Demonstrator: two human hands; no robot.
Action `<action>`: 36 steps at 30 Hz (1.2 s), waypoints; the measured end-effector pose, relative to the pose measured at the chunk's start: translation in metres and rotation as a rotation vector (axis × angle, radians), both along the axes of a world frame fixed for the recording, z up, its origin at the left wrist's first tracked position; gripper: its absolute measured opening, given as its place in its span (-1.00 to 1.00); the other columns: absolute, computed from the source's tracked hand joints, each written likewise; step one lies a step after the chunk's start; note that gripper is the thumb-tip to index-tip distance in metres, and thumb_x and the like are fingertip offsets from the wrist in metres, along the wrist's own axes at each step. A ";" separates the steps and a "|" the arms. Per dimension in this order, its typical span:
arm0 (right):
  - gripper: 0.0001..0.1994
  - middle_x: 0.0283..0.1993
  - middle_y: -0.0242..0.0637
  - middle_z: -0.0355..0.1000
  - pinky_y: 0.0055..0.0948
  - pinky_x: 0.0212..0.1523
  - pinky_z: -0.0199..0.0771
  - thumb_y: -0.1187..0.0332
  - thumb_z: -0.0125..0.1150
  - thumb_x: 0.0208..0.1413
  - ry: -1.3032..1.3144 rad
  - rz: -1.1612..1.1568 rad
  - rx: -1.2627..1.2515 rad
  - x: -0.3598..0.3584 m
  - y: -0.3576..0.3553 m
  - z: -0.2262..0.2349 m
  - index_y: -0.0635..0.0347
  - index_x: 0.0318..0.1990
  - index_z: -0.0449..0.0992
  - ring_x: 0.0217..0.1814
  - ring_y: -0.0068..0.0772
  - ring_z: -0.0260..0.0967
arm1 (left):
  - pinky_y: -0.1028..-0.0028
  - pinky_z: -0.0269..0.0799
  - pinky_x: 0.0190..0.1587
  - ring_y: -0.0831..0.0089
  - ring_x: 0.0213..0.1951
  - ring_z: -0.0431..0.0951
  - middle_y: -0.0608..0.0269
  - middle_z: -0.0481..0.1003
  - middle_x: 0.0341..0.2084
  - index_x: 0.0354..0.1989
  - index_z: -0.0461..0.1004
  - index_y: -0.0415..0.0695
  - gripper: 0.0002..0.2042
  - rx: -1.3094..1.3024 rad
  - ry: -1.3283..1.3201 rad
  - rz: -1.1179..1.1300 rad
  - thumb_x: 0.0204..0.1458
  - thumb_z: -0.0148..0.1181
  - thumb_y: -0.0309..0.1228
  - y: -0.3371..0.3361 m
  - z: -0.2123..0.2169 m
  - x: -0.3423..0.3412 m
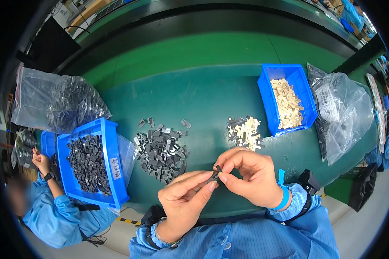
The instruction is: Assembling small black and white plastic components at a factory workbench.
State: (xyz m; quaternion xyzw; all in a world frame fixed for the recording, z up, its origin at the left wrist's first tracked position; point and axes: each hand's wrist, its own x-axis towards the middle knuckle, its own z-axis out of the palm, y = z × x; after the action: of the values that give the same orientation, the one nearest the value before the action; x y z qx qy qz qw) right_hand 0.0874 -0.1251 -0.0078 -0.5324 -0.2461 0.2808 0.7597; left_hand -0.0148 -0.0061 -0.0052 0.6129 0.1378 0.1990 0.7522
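A small dark part [218, 169] sits pinched between both hands just above the near table edge. The left hand [183, 200] closes fingertips on it from seven o'clock; the right hand [250, 175] clamps it from three o'clock. At eleven o'clock lies a loose pile of grey parts [161, 151]; at one o'clock, a small heap of beige pieces [245, 131]. Further out, a blue bin of dark parts [112, 172] stands at nine o'clock, a blue bin of beige pieces [266, 101] at one o'clock
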 end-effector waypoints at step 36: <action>-0.95 -0.49 -0.40 0.30 -0.63 -0.40 0.20 0.55 0.12 -0.07 0.600 0.462 -0.029 0.019 -0.004 0.008 0.29 -0.47 0.37 -0.47 -0.65 0.20 | 0.50 0.48 -0.25 0.39 -0.33 0.54 0.05 0.51 -0.35 -0.14 0.43 -0.31 -0.69 -0.188 0.017 -0.183 -0.13 0.14 -0.70 0.003 0.003 0.003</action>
State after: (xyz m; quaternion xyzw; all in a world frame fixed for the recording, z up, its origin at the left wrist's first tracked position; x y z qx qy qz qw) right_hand 0.1059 -0.1296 0.0000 -0.3677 -0.1224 0.5916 0.7070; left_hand -0.0120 -0.0030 -0.0026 0.5514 0.1057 0.1109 0.8200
